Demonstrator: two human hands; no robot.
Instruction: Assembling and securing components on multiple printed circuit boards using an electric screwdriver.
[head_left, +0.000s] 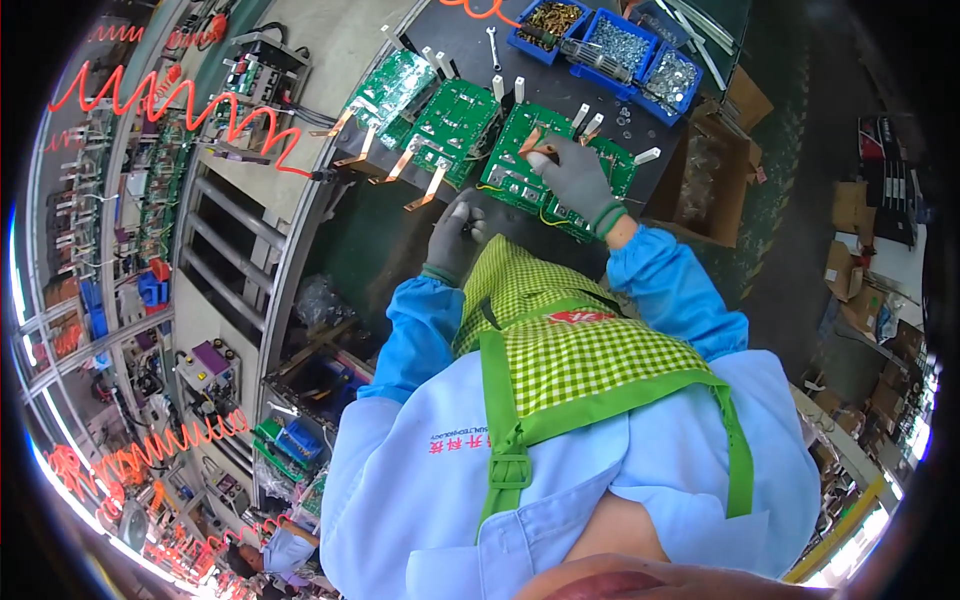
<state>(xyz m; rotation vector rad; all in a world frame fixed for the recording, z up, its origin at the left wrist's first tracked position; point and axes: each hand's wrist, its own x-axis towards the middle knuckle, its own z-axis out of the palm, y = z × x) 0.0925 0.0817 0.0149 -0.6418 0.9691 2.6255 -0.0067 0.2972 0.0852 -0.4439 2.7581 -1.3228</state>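
My right hand (578,178), in a grey glove, reaches over the rightmost green circuit board (515,170). Its thumb and fingers are pinched on a copper strip (529,141) at that board's upper left part. My left hand (456,238), also gloved, is curled just below the boards, near the table's front edge. Whatever lies inside its fingers is too small and dark to name. To the left lie a middle circuit board (452,120) and another circuit board (397,85). Bent copper strips (435,188) stick out past their near edges, and white posts (447,66) stand along the far edges.
Blue bins (618,48) of small metal hardware stand at the table's back right, with an electric screwdriver (600,60) across them. A wrench (493,48) lies behind the boards. An open cardboard box (708,180) stands right of the table. Orange coiled hoses (235,115) hang at left.
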